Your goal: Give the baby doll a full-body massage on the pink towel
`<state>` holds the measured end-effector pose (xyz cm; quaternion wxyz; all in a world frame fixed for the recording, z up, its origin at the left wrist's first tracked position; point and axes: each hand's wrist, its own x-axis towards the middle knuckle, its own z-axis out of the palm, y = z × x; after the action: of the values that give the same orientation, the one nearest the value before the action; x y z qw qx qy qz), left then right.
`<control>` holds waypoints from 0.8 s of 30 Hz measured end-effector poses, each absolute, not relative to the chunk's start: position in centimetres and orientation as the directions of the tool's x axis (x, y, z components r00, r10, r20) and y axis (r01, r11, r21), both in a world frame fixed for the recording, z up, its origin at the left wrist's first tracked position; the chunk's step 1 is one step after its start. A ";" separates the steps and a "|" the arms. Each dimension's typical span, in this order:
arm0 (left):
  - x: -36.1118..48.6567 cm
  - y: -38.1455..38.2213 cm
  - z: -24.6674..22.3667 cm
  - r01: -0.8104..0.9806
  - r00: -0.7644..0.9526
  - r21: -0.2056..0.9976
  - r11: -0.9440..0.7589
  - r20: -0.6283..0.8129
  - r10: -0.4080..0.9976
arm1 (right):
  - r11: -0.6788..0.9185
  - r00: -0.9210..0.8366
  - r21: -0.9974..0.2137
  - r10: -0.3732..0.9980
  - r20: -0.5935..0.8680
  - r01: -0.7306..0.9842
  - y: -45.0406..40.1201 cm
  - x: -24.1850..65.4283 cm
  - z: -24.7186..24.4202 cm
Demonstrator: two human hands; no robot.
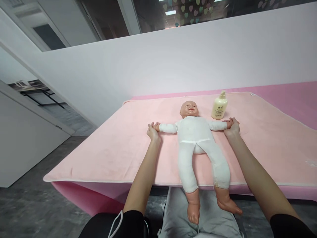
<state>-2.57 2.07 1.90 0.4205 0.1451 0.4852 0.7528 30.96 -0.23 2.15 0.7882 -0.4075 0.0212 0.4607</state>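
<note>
1 doll (pixel 195 130), 2 hands (pixel 153 133) (pixel 232 129) (& 1 btl (pixel 219 107)).

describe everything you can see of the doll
The doll lies on its back on a pink blanket, arms spread, feet reaching past the blanket's near edge. Its torso and limbs look like white stuffed cloth; the bald head, hands and feet look like smooth plastic. The cloth at one ankle is discoloured. The person's left fingers and right fingers each hold one of its hands.
</note>
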 end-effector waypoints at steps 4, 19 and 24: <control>-2.8 2.2 1.9 -0.536 -0.587 0.823 -0.188 -0.203 0.784 | 0.233 0.571 -0.623 0.705 -0.420 -0.747 -0.2 30.9 2.2; -2.6 1.3 2.3 -0.529 -0.571 0.834 -0.156 -0.214 0.793 | 0.257 0.589 -0.630 0.704 -0.398 -0.733 -0.3 31.0 1.9; -2.6 1.3 2.3 -0.583 -0.552 0.794 -0.169 -0.235 0.800 | 0.279 0.607 -0.624 0.683 -0.406 -0.730 -0.3 31.2 1.7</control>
<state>-2.65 1.29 2.34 0.4578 0.1192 0.4537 0.7552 31.16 -0.30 1.69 0.7991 -0.4063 0.0291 0.4422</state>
